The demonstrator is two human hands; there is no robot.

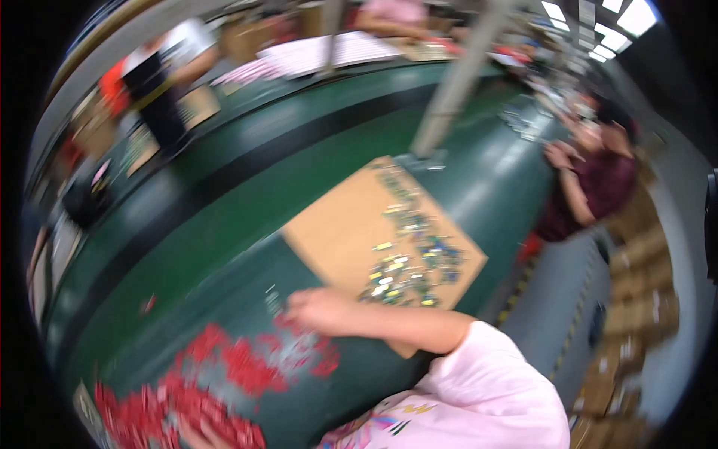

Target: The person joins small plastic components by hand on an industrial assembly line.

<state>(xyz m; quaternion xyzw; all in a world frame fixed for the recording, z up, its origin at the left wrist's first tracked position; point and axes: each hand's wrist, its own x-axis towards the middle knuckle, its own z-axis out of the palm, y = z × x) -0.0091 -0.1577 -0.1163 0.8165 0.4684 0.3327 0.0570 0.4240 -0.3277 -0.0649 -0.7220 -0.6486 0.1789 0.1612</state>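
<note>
Red pieces spread over the desk, lower left of the frame.
Right hand curls at their upper end, left hand lies among them near the bottom edge; blur hides whether the fingers grasp any. Small, light pinches should serve best, clear of the metallic parts on the cardboard.

I wear a pale pink top, loose and gently creased, with a short sleeve that leaves my right forearm bare. Its front carries a colourful print: a small yellow zigzag, short dark slanting strokes, and streaks of deeper pink and blue lower down. My right hand is bare to the fingers, softened by blur; my left hand, also bare, shows only partly.
</note>
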